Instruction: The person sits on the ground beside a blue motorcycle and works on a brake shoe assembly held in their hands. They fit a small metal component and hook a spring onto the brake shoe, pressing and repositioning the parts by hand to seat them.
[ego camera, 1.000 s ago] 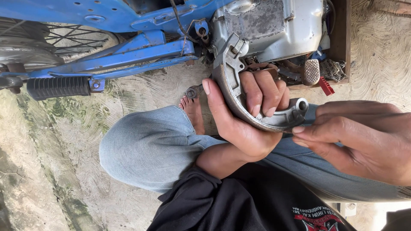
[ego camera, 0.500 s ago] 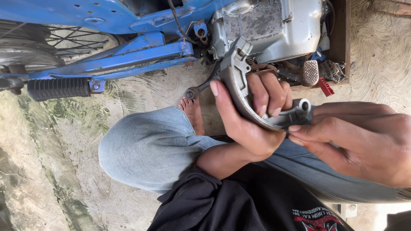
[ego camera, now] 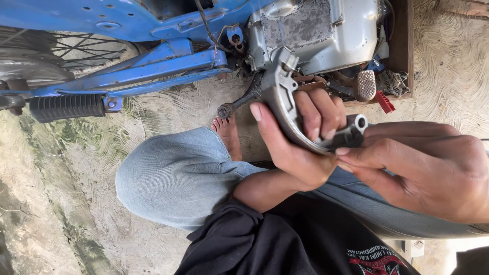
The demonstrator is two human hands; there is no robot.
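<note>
At the lower right of the frame, the right hand (ego camera: 433,173) pinches the round end of a curved grey metal brake shoe (ego camera: 290,109). At the centre, the left hand (ego camera: 300,137) is closed around its arc. A steady grip there, judging by the pose, keeps it from twisting. Beyond, the blue motorcycle frame (ego camera: 153,66) and silver engine casing (ego camera: 326,30) span the top.

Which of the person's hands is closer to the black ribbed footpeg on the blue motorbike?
Left. The left hand, wrapped around the curved grey metal part, sits partway across toward the black ribbed footpeg. The right hand pinches that part's far end, farther from the footpeg.
</note>
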